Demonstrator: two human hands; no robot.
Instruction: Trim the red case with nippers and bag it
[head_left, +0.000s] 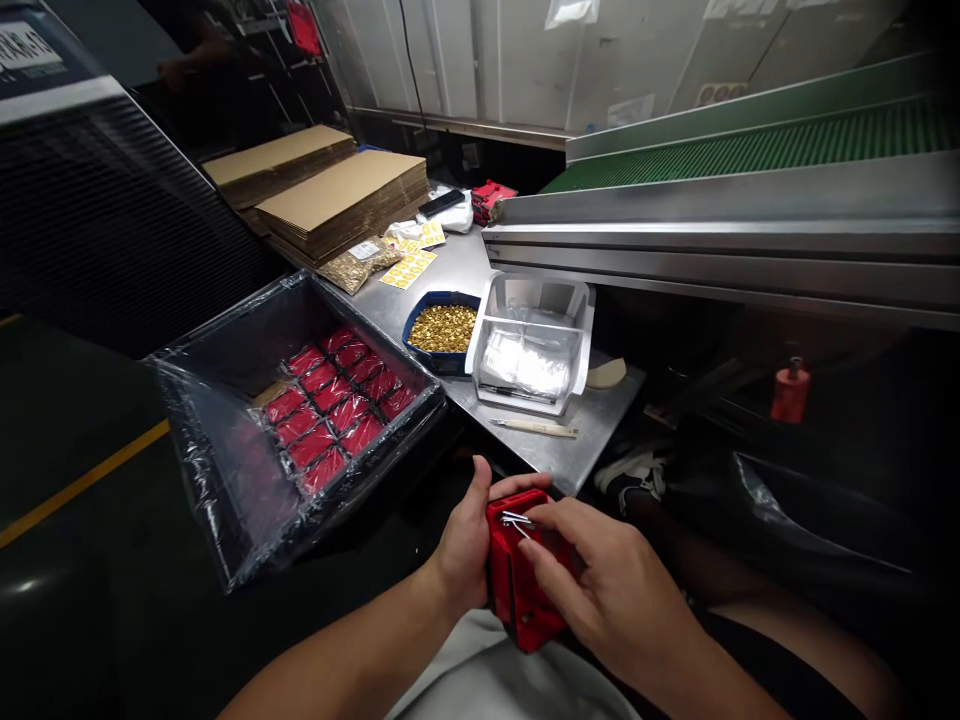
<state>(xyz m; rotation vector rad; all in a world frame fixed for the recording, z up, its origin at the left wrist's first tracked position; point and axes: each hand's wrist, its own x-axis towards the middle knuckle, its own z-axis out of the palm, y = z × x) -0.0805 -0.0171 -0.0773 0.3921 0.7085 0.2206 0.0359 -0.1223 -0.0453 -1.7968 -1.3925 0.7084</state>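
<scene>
Close to my lap, my left hand point(466, 540) grips a red plastic part point(530, 630) with black sections along its left side. Its thumb points up beside the part, and fingers show behind the top edge. From the right, my right hand point(600, 560) pinches several thin silvery metal pins point(516, 520) between thumb and index finger, over the part's upper face. Whether the pins sit in the part or only lie against it, I cannot tell. The right hand's other fingers are curled and partly hidden.
At left stands a plastic-lined crate point(225, 400) with wrapped red pieces point(330, 395). The metal table point(469, 262) bears a blue tray of brass-coloured pieces point(444, 328), a clear-bag bin point(531, 345), a pen-like tool point(536, 428) and cardboard stacks point(345, 195). A green conveyor point(750, 150) rises right.
</scene>
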